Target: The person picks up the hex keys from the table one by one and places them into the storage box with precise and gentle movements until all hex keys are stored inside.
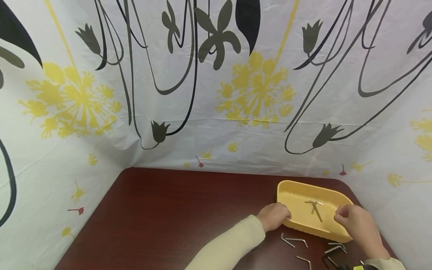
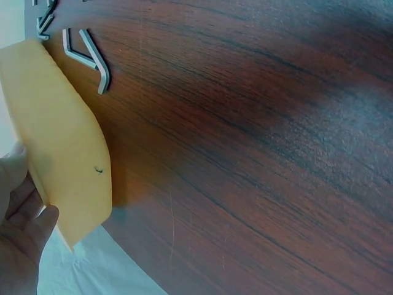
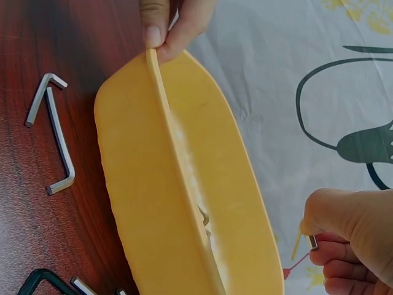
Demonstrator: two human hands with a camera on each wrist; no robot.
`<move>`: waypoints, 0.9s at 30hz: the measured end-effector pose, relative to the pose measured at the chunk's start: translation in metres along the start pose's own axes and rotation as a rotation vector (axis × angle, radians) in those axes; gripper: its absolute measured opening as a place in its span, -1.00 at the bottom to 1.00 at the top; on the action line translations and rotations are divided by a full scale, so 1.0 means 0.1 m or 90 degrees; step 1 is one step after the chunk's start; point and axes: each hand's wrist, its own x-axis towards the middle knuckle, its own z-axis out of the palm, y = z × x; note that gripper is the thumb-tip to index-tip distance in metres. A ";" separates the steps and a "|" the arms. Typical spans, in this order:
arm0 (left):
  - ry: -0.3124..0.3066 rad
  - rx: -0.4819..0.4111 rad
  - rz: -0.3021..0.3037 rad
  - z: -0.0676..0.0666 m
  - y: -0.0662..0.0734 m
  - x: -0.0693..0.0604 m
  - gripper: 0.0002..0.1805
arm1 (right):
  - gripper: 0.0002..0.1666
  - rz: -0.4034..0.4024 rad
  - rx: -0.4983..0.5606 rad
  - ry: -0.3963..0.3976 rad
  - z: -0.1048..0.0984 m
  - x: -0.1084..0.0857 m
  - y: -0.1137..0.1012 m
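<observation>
My left hand (image 1: 275, 216) grips the near left corner of a yellow plastic tray (image 1: 314, 229), thumb and fingers on its rim, as the left wrist view also shows. Inside the tray, several hex keys (image 1: 316, 212) lie crossed. Over the tray's right end hovers my right hand (image 1: 359, 223), its fingers curled. In the right wrist view, the right thumb and fingers pinch a small hex key (image 3: 314, 243); only its metal end shows and the rest is hidden by the hand.
On the dark red wooden table (image 1: 168, 217), loose hex keys (image 1: 293, 240) lie before the tray. More hex keys (image 1: 335, 247) and a black and bright yellow item (image 1: 358, 267) sit at the lower right. A patterned cloth (image 1: 202, 142) hangs behind the table.
</observation>
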 end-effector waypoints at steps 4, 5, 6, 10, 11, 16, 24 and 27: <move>0.003 -0.002 0.000 0.01 -0.01 0.00 -0.84 | -0.91 0.036 0.002 -0.054 -0.03 0.08 0.01; 0.003 -0.003 0.000 0.01 -0.01 0.00 -0.84 | -0.92 0.042 0.002 -0.061 -0.03 0.10 0.02; 0.004 -0.001 0.000 0.02 -0.01 0.00 -0.84 | -0.92 0.049 0.004 -0.067 -0.03 0.12 0.02; 0.006 0.002 0.004 0.02 -0.01 0.01 -0.85 | -0.87 0.064 0.012 -0.075 -0.02 0.17 0.04; 0.007 0.003 0.006 0.02 -0.01 0.01 -0.85 | -0.86 0.068 0.015 -0.077 -0.02 0.18 0.05; 0.006 0.001 0.013 -0.01 0.00 0.00 -0.85 | -0.85 0.078 0.027 -0.091 0.00 0.24 0.10; 0.012 0.007 0.012 0.01 0.00 0.00 -0.85 | -0.82 0.123 0.049 -0.127 0.06 0.32 0.15; 0.003 0.007 0.002 -0.03 0.01 -0.01 -0.85 | -0.80 0.138 0.057 -0.135 0.09 0.35 0.16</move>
